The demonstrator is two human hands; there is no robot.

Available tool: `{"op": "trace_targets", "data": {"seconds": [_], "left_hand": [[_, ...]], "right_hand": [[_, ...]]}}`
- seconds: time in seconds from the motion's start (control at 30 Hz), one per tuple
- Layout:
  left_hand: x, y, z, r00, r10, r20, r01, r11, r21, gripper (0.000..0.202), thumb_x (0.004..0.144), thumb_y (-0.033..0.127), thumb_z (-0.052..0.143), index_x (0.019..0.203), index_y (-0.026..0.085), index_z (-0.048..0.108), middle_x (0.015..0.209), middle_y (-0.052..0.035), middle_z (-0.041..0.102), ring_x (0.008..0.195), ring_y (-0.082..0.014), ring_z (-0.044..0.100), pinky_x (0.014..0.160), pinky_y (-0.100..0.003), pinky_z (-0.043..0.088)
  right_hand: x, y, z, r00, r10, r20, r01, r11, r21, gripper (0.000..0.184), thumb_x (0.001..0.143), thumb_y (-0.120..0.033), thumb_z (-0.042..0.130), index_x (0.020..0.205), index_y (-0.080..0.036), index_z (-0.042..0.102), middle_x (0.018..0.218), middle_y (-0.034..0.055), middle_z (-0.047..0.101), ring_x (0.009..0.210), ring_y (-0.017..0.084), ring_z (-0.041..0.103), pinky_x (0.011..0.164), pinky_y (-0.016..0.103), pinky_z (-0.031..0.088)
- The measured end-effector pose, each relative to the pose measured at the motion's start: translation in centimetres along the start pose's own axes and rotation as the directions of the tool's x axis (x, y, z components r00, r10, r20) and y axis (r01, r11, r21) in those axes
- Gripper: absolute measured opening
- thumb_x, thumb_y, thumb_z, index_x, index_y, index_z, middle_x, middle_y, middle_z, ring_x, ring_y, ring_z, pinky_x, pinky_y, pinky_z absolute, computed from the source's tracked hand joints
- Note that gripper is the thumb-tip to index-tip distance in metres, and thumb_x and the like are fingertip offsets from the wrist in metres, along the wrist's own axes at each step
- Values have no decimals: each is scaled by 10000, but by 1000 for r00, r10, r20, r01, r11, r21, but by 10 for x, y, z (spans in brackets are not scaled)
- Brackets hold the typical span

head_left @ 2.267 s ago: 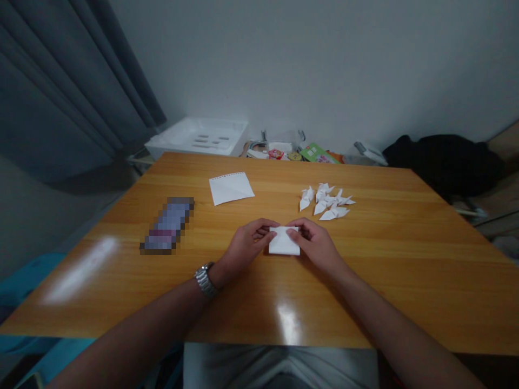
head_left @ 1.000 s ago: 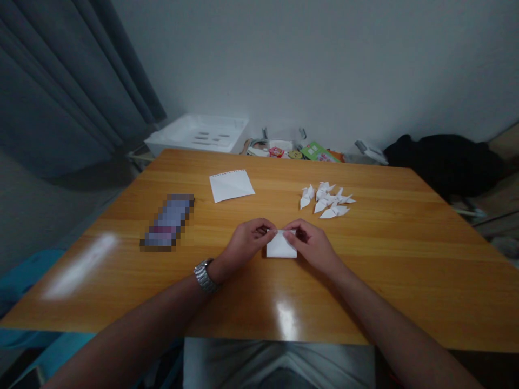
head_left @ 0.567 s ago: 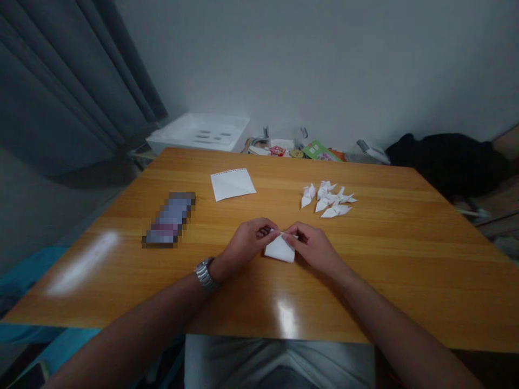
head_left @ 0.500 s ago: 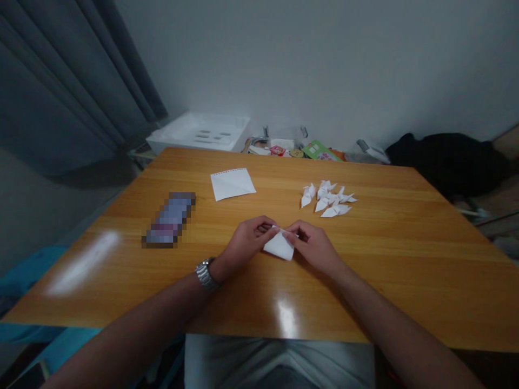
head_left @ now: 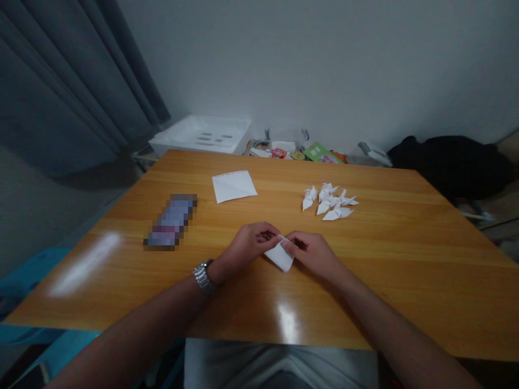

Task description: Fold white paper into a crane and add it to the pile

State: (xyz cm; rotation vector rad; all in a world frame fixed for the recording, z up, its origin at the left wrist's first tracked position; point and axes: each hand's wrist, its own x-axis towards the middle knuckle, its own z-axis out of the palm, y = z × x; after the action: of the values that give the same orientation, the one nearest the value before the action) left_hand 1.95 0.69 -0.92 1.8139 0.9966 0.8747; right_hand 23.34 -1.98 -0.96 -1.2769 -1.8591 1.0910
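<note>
Pinching the folded paper [head_left: 279, 255] by its top edge, I had my left hand [head_left: 249, 246] and right hand [head_left: 312, 254] closed on it, both equally near, with its free corner slanting toward me over the table [head_left: 385, 259].

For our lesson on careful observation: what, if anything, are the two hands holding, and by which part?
The left hand and the right hand together pinch a small folded white paper at its upper edge, between their fingertips.

Glossy wooden table [head_left: 365, 281], matt white paper piece [head_left: 280, 255], metal watch [head_left: 203, 276].
</note>
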Motion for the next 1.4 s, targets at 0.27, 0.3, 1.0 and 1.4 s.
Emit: {"op": "trace_targets", "data": {"seconds": [0.27,0.3,1.0,1.4], "left_hand": [[1,3,7,992,-42,-115,15,975,-222,251,916,366,667,1063,169,615,956,-58,715,888,-171,708,764,-272,589],[1,4,6,990,-43,-136,10,971,-237,251,908,371,678,1036,170,600,962,-59,708,902,-173,706,778,-279,593],[7,0,2,983,-69,-171,25,969,-245,233,847,359,746,870,154,638,879,-49,726,832,-168,711,765,-281,586],[4,-5,-6,998,-60,-27,57,992,-109,254,893,408,693,925,163,634,926,-50,706,818,-155,681,725,-267,571]], "right_hand": [[3,7,-3,988,59,-145,-45,994,97,325,922,-488,638,886,-180,732,817,46,749,726,192,656,665,288,482],[4,9,-4,981,69,-180,-44,989,140,335,912,-502,650,880,-177,726,822,49,750,732,195,661,675,290,491],[4,3,-7,948,39,-315,1,992,128,361,894,-533,662,820,-184,718,757,46,733,695,189,652,636,281,507],[1,10,-12,955,7,-297,-3,1000,16,372,924,-534,630,866,-181,733,758,42,710,676,183,601,628,291,447]]}}
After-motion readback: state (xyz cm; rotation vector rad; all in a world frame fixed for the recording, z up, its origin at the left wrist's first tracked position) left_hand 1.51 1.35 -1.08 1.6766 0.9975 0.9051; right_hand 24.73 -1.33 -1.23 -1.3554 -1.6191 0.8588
